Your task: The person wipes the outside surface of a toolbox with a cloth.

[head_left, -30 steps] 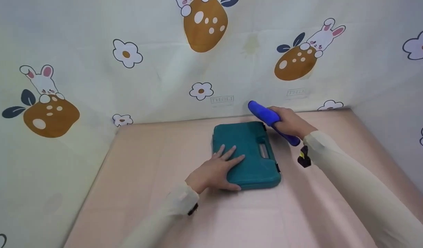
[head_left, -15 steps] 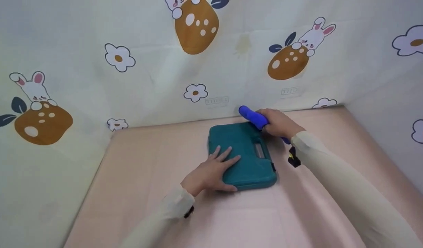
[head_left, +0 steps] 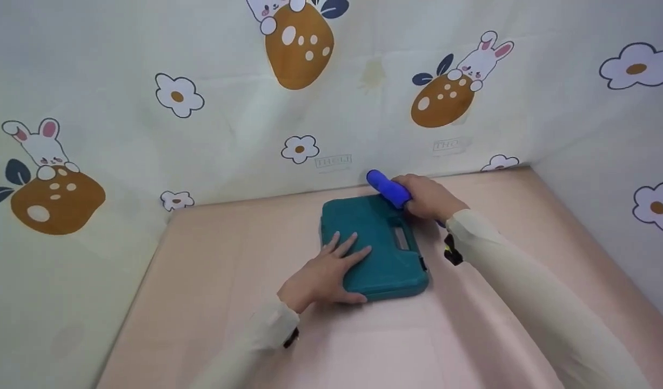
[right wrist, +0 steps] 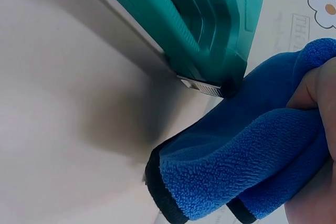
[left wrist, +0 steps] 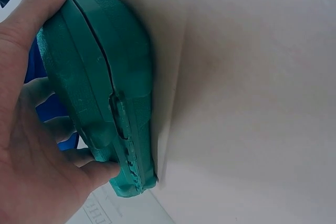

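A closed green plastic carrying case (head_left: 382,265) with a handle cutout lies on the table. My left hand (head_left: 326,273) rests on its near left part with fingers spread over the lid; in the left wrist view the thumb (left wrist: 39,6) lies on the case's side, near the seam. My right hand (head_left: 431,197) grips a folded blue cloth (head_left: 388,189) at the case's far right corner. Seen from the right wrist, the fuzzy blue cloth (right wrist: 226,161) has black edging and runs alongside the case's latch (right wrist: 202,86).
The table (head_left: 228,259) has a pale pinkish cover. Behind it hangs a light cloth backdrop (head_left: 228,146) printed with rabbits, fruit and flowers, close beyond the case. More of this sheet (head_left: 590,146) borders the right side.
My right hand has moved the blue cloth left and nearer, from beside the case onto its far right corner. My left hand stays on the lid. The head view has shifted slightly.
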A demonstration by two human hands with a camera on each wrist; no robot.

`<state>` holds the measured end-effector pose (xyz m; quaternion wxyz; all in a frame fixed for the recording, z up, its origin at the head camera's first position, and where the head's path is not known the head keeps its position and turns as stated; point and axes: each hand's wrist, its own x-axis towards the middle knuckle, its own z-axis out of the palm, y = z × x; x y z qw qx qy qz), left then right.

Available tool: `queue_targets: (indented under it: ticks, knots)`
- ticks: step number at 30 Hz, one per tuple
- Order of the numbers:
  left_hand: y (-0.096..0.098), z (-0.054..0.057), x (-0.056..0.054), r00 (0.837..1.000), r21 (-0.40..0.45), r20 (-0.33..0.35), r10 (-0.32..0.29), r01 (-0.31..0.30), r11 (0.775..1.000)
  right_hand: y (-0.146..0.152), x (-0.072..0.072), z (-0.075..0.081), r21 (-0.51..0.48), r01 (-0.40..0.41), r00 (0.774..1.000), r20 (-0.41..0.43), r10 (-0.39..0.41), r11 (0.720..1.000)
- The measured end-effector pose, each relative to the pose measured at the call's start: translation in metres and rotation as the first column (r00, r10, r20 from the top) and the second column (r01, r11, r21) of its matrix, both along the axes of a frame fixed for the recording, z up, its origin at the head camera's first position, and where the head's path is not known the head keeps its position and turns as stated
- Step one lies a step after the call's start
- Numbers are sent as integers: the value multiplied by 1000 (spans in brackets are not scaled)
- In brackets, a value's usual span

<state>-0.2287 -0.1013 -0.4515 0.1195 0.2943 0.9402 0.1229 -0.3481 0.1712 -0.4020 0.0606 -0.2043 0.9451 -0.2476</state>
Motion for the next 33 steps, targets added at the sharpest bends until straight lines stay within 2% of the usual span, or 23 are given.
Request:
queue_targets:
  ticks: [11, 20, 26, 33]
  knots:
    - [-1, -1, 1, 1000, -2, 6, -1, 1, 1000, -33, -12, 11, 73, -53, 999, -7, 54, 996]
    - [1, 1, -1, 1000, 1, 14, -5, 5, 1000, -68, -25, 7, 63, -114, 992, -55, 118, 991]
    - [1, 1, -1, 999, 4, 33, -10, 10, 1000, -95, -28, 3, 96, -117, 993, 41, 114, 988]
    - [-2, 0, -4, 999, 30, 15, -37, 37, 999, -123, -34, -6, 123, -122, 991, 68, 114, 985]
